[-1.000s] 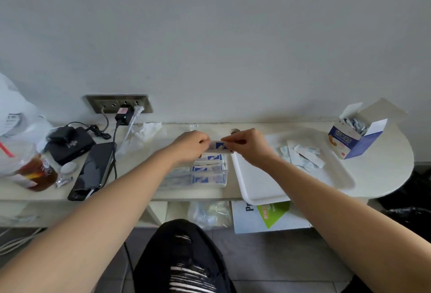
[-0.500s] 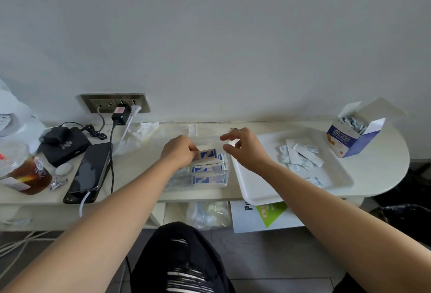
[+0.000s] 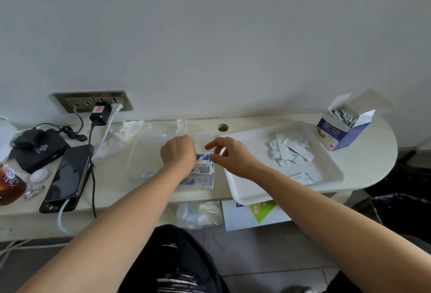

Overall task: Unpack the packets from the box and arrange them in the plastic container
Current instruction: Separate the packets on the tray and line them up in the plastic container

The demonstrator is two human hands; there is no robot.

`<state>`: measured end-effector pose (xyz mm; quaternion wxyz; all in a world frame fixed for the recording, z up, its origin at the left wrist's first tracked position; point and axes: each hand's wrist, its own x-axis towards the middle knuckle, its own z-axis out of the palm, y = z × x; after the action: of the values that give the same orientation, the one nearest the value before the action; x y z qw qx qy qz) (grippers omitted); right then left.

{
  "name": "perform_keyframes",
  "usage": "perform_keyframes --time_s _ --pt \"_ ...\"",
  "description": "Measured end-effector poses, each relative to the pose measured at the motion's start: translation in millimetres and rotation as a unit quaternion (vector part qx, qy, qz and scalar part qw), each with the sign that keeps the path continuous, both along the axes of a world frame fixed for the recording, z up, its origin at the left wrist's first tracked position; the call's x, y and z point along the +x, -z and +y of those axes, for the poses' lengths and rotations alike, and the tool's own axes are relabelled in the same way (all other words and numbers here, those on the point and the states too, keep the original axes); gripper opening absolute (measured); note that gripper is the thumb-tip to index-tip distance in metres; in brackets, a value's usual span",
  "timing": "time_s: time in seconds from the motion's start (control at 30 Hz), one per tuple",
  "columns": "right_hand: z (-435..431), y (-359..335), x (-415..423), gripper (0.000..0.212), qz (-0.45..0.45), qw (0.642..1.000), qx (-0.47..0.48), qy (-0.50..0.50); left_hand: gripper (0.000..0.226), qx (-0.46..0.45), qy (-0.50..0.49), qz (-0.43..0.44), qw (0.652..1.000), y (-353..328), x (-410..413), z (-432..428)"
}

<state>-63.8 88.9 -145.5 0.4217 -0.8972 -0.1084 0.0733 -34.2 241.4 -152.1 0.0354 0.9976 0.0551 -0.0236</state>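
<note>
Left hand (image 3: 178, 154) curls on the top bandage packet (image 3: 202, 157), seating it on the stack inside the clear plastic container (image 3: 140, 152). Right hand (image 3: 231, 156) hovers just beside, fingers loose, apparently empty. Judged: placing step. Next move calls for fetching loose packets (image 3: 289, 152) from the white tray (image 3: 245, 191). Open box (image 3: 335, 133) sits beyond, on a cream desk (image 3: 373, 159) against a grey wall (image 3: 210, 36).

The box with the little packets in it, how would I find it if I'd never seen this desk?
Look along the pale desk to its rounded right end, past the white tray. The box stands there near the wall, beyond the tray's far right corner. It is the only blue-and-white carton, its top flaps open and small packets poking out.
</note>
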Motion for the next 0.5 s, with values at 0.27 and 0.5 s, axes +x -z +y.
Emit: perform_keyframes --time_s 0.27,0.5 --pt "-1.9 3.0 -1.0 0.02 -0.002 1.0 0.006 -0.003 0.007 -0.106 0.014 -0.031 0.994 -4.7 -3.6 6.3" --pt "1.4 7.8 -1.2 0.021 -0.003 1.0 0.017 -0.003 0.008 -0.149 0.091 0.111 0.978 -5.0 -9.1 4.3"
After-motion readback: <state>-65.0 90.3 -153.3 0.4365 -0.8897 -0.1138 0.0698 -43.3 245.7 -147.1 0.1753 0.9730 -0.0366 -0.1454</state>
